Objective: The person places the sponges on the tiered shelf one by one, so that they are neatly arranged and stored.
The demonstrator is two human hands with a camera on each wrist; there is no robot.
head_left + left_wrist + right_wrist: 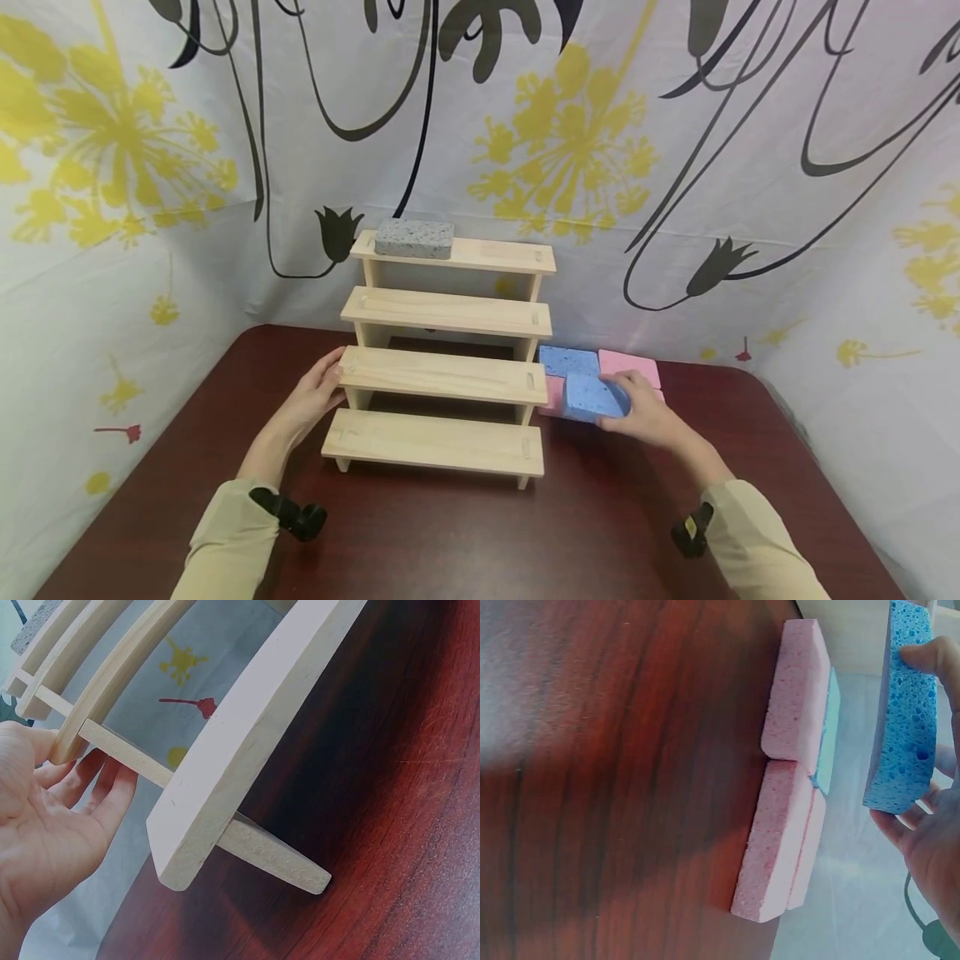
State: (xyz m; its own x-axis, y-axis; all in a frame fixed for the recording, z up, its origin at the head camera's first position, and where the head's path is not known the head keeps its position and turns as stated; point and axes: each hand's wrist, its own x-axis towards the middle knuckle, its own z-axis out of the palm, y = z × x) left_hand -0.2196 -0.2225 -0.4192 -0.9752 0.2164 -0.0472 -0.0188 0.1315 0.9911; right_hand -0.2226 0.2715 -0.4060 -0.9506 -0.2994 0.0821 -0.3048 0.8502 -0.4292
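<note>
A wooden four-step stand (442, 373) stands at the middle of the table. My left hand (309, 402) grips the left end of its second step from the bottom; in the left wrist view the thumb lies at the end of the board (75, 742) and the fingers are tucked beneath. To the right of the stand, my right hand (643, 410) holds a blue sponge (588, 396) between thumb and fingers. The right wrist view has this sponge (907, 735) raised off the other sponges. A grey sponge (414, 242) lies on the top step, toward its left end.
Below the held sponge, pink sponges (769, 840) and another blue sponge (567, 361) lie grouped on the dark red table (465, 533), beside the stand's right side. A patterned white cloth (450, 150) hangs behind and along both sides of the table.
</note>
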